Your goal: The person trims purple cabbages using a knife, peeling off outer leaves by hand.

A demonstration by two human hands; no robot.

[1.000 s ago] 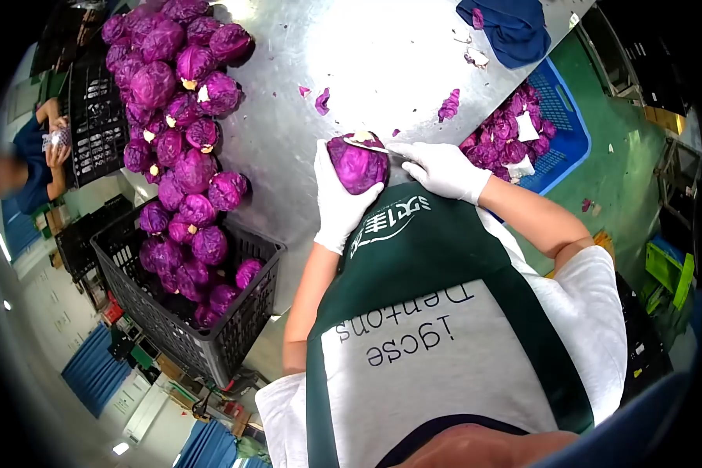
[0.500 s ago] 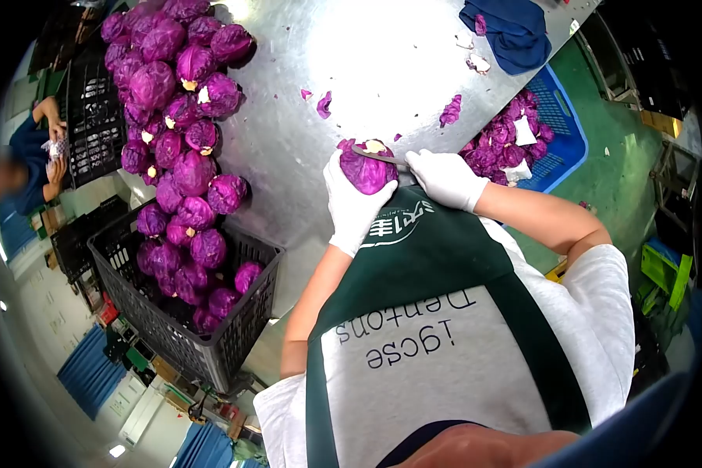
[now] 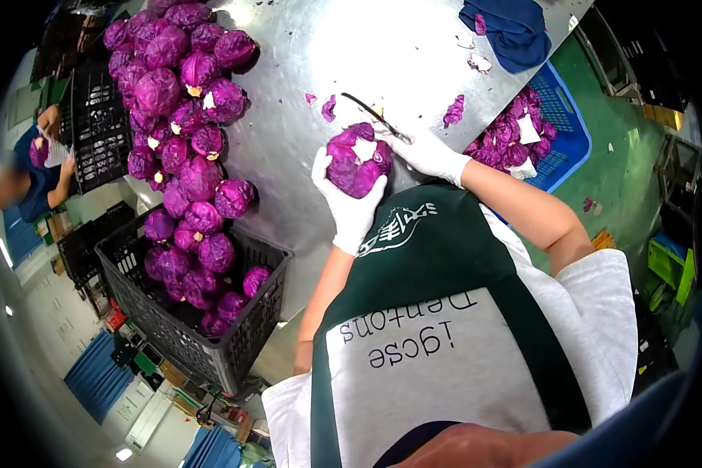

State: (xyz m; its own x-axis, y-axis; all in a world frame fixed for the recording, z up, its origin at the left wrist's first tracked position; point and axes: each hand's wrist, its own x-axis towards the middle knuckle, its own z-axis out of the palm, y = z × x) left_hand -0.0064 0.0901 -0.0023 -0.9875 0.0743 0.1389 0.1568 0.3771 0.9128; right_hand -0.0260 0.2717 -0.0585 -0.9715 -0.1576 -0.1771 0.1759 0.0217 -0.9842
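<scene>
A purple cabbage (image 3: 356, 165) with a pale cut stem end facing up is held by my left hand (image 3: 347, 199), gloved in white, its fingers and thumb around the cabbage's near side. My right hand (image 3: 427, 152), also in a white glove, is closed on the handle of a knife (image 3: 364, 108). The dark curved blade points up and left, just beyond the cabbage and apart from it. Bits of purple leaf (image 3: 328, 108) lie on the metal table (image 3: 288, 62) past my hands.
Many cabbages (image 3: 164, 92) are piled at the left, down into a black crate (image 3: 242, 343). A blue basket (image 3: 573, 129) of purple leaves stands at the right. A blue cloth (image 3: 515, 35) lies on the far table edge. Another person (image 3: 35, 168) holds a cabbage at far left.
The knife has come off the cabbage and swung up beyond it, still in my right hand. A white cut face now shows on the cabbage. The other person's hands have moved apart.
</scene>
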